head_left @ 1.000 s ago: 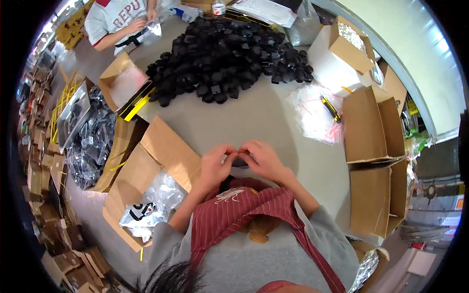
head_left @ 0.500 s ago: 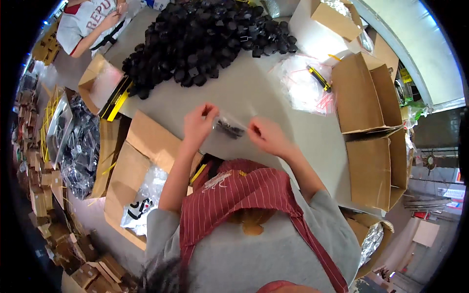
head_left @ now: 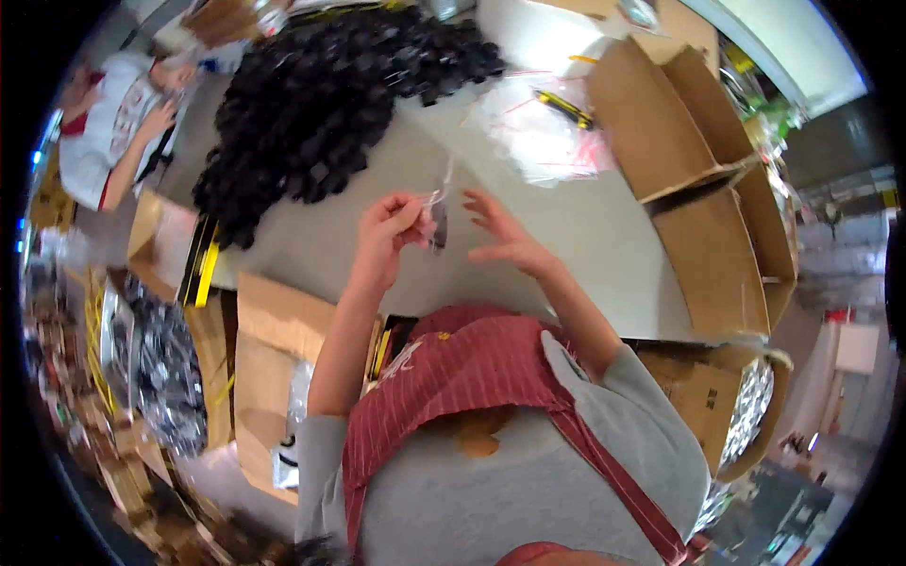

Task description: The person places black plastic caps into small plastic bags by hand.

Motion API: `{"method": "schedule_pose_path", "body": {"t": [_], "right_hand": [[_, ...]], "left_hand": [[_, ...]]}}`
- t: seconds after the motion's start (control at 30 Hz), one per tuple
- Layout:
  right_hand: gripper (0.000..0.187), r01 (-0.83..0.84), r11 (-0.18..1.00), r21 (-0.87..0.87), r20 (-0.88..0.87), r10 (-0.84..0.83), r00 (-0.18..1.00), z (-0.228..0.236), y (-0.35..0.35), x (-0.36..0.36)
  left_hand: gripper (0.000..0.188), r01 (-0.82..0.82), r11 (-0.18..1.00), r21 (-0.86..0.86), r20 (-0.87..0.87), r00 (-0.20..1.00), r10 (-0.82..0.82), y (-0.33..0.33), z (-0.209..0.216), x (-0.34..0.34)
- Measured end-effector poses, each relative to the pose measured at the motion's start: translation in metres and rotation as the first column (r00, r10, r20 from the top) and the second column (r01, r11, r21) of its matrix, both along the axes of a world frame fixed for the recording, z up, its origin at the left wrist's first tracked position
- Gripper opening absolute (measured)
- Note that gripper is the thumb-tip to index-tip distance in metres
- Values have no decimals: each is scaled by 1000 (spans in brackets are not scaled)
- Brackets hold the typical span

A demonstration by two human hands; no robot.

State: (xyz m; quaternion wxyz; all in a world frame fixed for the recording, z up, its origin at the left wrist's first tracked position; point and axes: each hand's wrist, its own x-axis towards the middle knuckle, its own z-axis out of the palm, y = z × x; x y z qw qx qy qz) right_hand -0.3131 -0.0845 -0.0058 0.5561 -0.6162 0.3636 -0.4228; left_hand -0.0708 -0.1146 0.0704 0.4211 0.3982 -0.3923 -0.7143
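A small, clear plastic bag with dark contents [head_left: 441, 226] hangs above the table, pinched between thumb and fingers of the left hand [head_left: 387, 236]. The right hand [head_left: 510, 242], its fingers spread and holding nothing that I can see, stands just beside the bag, apparently apart from it. From my remote view I judge the step in hand to be the handling of this bag; the next move calls for a firm left pinch and careful right fingertips on the thin film. Below lies the smooth grey tabletop [head_left: 595, 259], bearing a broad heap of black plastic pieces [head_left: 302, 113] and a loose pile of clear, red-lined plastic bags [head_left: 538, 141] under a slim yellow-and-black tool [head_left: 564, 108]. Open brown cardboard cartons [head_left: 651, 113] line its right side. Leftward I see a person in a white shirt [head_left: 109, 141] and blurred, stacked brown boxes [head_left: 127, 481].
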Motion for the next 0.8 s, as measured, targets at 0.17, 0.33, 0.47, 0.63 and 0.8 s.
{"method": "schedule_pose_path", "body": {"t": [0.17, 0.33, 0.47, 0.63, 0.8], "right_hand": [[86, -124, 939, 320, 319, 17, 948, 30, 23, -1], [72, 42, 823, 566, 528, -401, 749, 52, 60, -59], [50, 582, 757, 296, 651, -606, 457, 105, 81, -160], [34, 841, 498, 210, 933, -360, -19, 123, 82, -252], [22, 891, 454, 17, 630, -696, 343, 82, 19, -224]], "left_hand": [[15, 109, 991, 72, -190, 977, -93, -7, -14, -9], [15, 154, 973, 174, -102, 985, -137, -6, -48, -2], [18, 57, 924, 378, -62, 997, -36, 13, -105, 28], [21, -77, 902, 424, -60, 992, 112, 20, -125, 46], [22, -95, 924, 371, 50, 995, 83, 18, -126, 35]]}}
